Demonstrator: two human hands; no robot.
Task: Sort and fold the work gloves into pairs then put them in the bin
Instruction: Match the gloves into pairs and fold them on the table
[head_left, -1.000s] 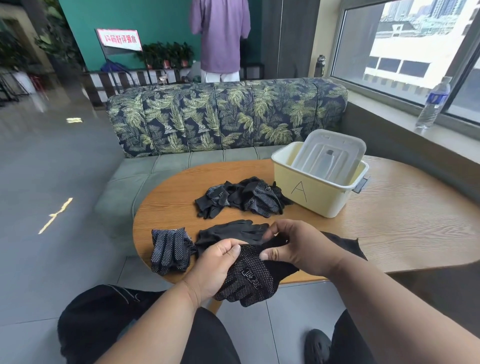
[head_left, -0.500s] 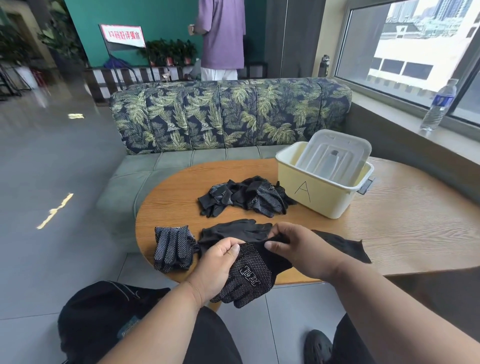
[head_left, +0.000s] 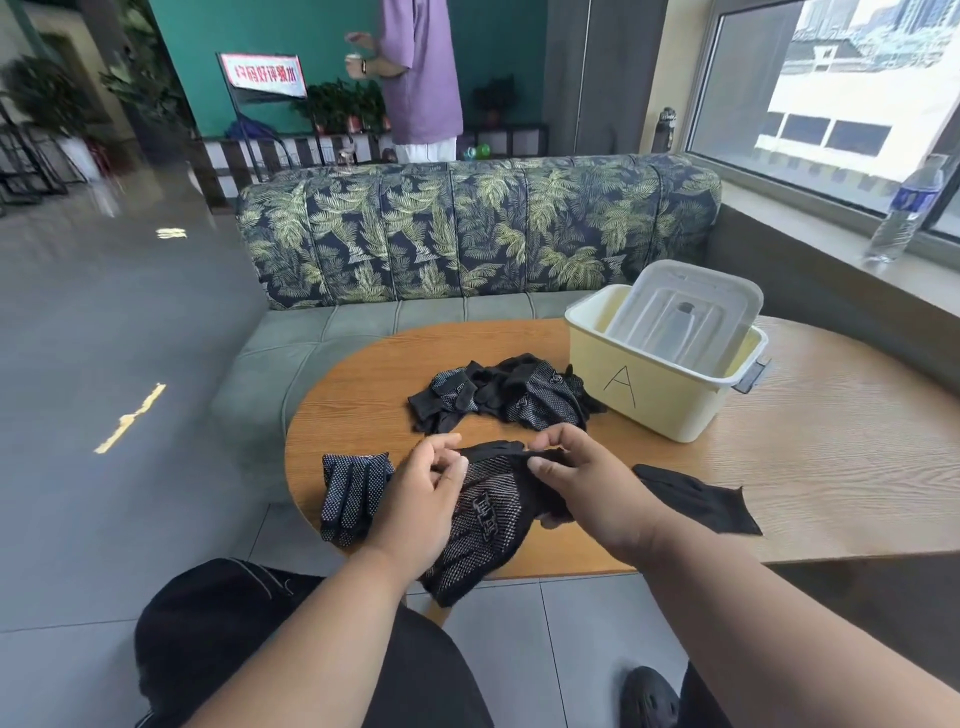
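**Both hands pinching at one grip**

The left hand (head_left: 421, 499) and right hand (head_left: 587, 483) meet in front of the body, fingers curled. Each pinches the black glove (head_left: 488, 525) at its upper edge, forearms converging from below.

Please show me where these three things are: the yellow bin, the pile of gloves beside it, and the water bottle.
yellow bin (head_left: 644, 402): head view, front wall beside the letter A.
pile of gloves (head_left: 540, 397): head view, dotted glove on the pile.
water bottle (head_left: 906, 210): head view, its middle.
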